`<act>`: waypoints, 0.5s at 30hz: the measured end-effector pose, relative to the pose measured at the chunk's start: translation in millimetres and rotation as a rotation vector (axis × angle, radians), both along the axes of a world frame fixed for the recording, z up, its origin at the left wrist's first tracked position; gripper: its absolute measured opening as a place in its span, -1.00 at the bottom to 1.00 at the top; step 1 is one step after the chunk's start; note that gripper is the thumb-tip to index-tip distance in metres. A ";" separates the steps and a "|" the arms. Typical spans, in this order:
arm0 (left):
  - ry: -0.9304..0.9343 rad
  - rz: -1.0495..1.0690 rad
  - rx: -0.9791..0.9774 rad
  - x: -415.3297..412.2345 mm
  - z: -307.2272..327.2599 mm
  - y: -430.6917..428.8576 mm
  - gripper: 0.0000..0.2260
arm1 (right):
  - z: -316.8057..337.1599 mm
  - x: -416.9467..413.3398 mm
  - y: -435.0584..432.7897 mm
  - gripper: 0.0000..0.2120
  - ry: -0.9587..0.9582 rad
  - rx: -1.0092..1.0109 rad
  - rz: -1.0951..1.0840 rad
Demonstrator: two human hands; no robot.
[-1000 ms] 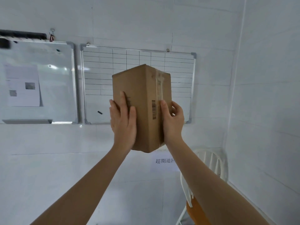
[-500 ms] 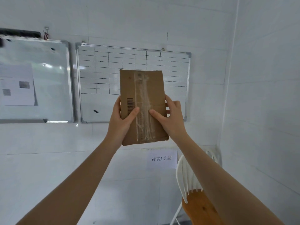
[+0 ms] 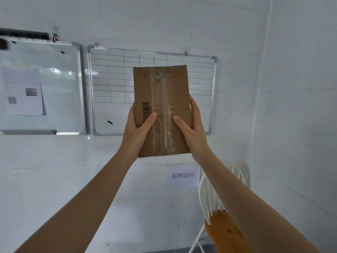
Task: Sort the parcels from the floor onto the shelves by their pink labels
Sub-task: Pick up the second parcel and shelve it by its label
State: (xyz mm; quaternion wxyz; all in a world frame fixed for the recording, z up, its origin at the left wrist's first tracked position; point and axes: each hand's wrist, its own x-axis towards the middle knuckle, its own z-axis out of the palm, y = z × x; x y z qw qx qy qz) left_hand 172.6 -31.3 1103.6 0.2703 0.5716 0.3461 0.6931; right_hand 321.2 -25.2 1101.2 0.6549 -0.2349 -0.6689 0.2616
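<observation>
I hold a brown cardboard parcel (image 3: pixel 162 99) upright at arm's length in front of the wall. Its taped face points at me, with a strip of clear tape down the middle and a small barcode at the lower left. No pink label shows on this face. My left hand (image 3: pixel 137 129) grips the lower left edge, thumb across the front. My right hand (image 3: pixel 191 131) grips the lower right edge, thumb on the tape. No shelves or floor parcels are in view.
Behind the parcel hangs a gridded whiteboard (image 3: pixel 113 84); a second whiteboard (image 3: pixel 54 88) with a paper sheet is to its left. A white paper sign (image 3: pixel 182 175) is taped to the wall below. A white chair with a wooden seat (image 3: pixel 221 229) stands at the lower right corner.
I have turned the parcel from showing a corner and two sides to its taped face flat toward me. My thumbs have come round onto the front.
</observation>
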 end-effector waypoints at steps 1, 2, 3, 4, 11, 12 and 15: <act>0.018 0.030 0.006 0.4 0.3 -0.4 -0.50 | -1.7 -1.1 0.1 -0.39 0.024 0.003 0.007; 0.037 0.063 0.013 0.6 0.2 -0.9 -0.51 | -3.1 -1.8 0.4 -0.40 0.041 0.003 0.009; 0.053 0.092 0.018 0.9 0.0 -1.0 -0.50 | -4.2 -2.2 1.0 -0.40 0.052 0.000 0.012; 0.063 0.115 0.020 0.7 -0.7 -0.7 -0.50 | -5.1 -2.6 1.4 -0.40 0.057 -0.008 0.016; 0.052 0.134 -0.057 2.7 -9.0 3.8 -0.60 | -13.3 -5.4 3.0 -0.41 -0.014 0.042 -0.081; 0.030 0.130 -0.070 5.7 -9.5 3.7 -0.58 | -14.9 -7.2 3.3 -0.42 -0.029 0.053 -0.108; -0.011 0.180 -0.065 12.2 -9.6 3.9 -0.46 | -15.8 -10.2 2.2 -0.56 -0.006 0.059 -0.101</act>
